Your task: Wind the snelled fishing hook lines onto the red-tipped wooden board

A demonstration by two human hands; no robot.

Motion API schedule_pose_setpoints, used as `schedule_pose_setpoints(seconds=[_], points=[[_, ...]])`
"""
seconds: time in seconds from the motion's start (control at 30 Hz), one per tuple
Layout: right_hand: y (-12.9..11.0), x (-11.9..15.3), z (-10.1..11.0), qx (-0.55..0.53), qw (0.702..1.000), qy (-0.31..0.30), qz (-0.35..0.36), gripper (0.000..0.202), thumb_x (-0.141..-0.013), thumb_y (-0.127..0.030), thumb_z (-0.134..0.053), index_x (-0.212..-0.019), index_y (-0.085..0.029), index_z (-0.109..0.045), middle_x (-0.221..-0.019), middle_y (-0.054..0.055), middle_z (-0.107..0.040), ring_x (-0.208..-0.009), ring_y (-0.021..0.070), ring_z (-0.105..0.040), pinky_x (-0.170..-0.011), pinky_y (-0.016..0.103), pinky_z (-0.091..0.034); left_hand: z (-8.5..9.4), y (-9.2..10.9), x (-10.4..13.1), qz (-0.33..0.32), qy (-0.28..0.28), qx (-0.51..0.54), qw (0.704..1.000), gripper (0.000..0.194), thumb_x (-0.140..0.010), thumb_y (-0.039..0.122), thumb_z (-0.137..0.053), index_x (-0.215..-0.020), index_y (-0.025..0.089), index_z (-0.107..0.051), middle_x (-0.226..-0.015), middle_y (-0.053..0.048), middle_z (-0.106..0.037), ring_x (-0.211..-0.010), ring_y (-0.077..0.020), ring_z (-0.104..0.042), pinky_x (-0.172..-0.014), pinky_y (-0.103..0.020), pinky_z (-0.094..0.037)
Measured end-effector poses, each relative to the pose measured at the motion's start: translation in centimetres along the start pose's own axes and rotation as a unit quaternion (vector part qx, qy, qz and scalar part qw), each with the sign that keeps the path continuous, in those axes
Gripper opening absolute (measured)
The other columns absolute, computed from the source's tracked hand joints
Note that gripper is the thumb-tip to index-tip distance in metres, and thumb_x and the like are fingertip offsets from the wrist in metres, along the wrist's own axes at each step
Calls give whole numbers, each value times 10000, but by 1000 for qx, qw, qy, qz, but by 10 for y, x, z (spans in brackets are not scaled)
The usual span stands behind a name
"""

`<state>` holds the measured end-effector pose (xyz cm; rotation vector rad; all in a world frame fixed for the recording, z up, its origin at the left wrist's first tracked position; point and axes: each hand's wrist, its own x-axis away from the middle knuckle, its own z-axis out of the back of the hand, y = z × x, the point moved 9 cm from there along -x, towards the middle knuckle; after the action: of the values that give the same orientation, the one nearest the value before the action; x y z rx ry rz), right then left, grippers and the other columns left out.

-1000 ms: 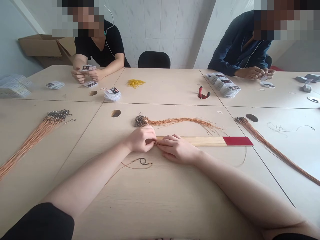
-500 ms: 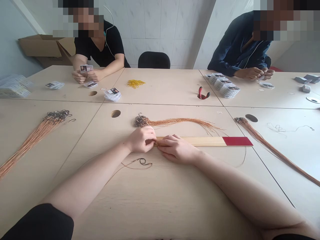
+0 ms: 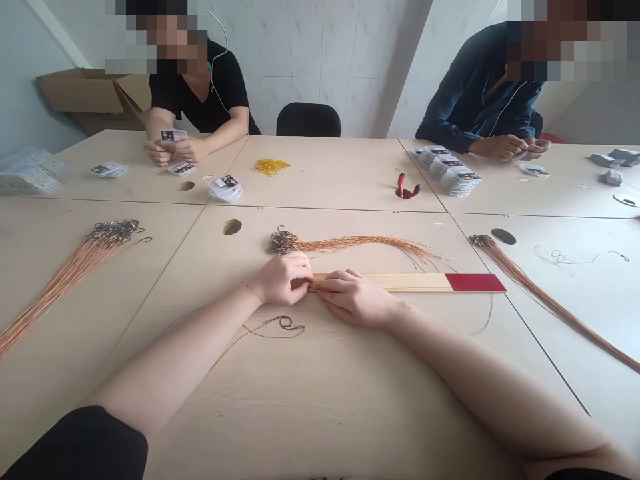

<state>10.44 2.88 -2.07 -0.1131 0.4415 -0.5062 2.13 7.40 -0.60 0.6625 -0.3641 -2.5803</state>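
Note:
A flat wooden strip [image 3: 410,283] with a red end lies across the table. My left hand [image 3: 284,279] is closed in a pinch at the strip's left end; what is between its fingertips is too small to tell. Beside it, my right hand [image 3: 357,299] rests over the strip, its fingers together and pressing near the same end. Behind both hands lies a bundle of orange cords [image 3: 360,243] with dark metal hooks [image 3: 283,241] at its left. A single hook on a cord [image 3: 285,324] lies in front of my left hand.
More hooked cord bundles lie left [image 3: 65,283] and right [image 3: 555,297]. Red-handled pliers [image 3: 407,188] stand in a table hole. Yellow bands [image 3: 271,167] and stacked packets [image 3: 457,177] lie farther back. Two people sit across the table, their hands on small packets.

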Motion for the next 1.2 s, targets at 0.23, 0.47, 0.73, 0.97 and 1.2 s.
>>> schedule_pose_setpoints(seconds=[0.23,0.47,0.73,0.97,1.2], points=[[1,0,4,-13,1000,21,-4,324,-928,-206,-374,-1211,-182,-530,-1203,85,-559,-1035,199,-506,-874,378,-469,1,1,0,-2,1,3,1000,148,-714,118,-536,-791,173,-650,-780,-54,-618,-786,-174,-546,-750,-323,-474],[1,-1,7,-14,999,39,7,354,-924,-199,-388,-1268,-191,-471,-1221,89,-541,-1056,199,-503,-906,387,-470,1,2,0,-3,1,6,1000,169,-711,132,-536,-821,176,-657,-795,-60,-621,-787,-181,-548,-740,-331,-482],[0,-1,7,-20,999,36,14,363,-925,-188,-368,-1274,-177,-464,-1221,82,-545,-1039,207,-500,-891,387,-474,-1,1,0,-2,-2,6,1000,143,-724,123,-539,-801,174,-648,-801,-58,-617,-795,-178,-543,-742,-322,-475],[1,-1,6,-22,1000,18,3,354,-929,-200,-355,-1255,-186,-492,-1241,74,-531,-1046,211,-489,-890,396,-474,-1,0,0,-6,7,9,1000,128,-739,110,-520,-779,173,-624,-780,-54,-606,-775,-171,-544,-734,-317,-470],[3,-2,3,-12,1000,-5,-14,334,-921,-210,-380,-1221,-188,-526,-1288,56,-501,-1074,201,-463,-918,386,-458,-2,-1,-1,2,0,6,1000,112,-733,104,-514,-770,169,-597,-774,-50,-604,-779,-168,-541,-746,-311,-464]])
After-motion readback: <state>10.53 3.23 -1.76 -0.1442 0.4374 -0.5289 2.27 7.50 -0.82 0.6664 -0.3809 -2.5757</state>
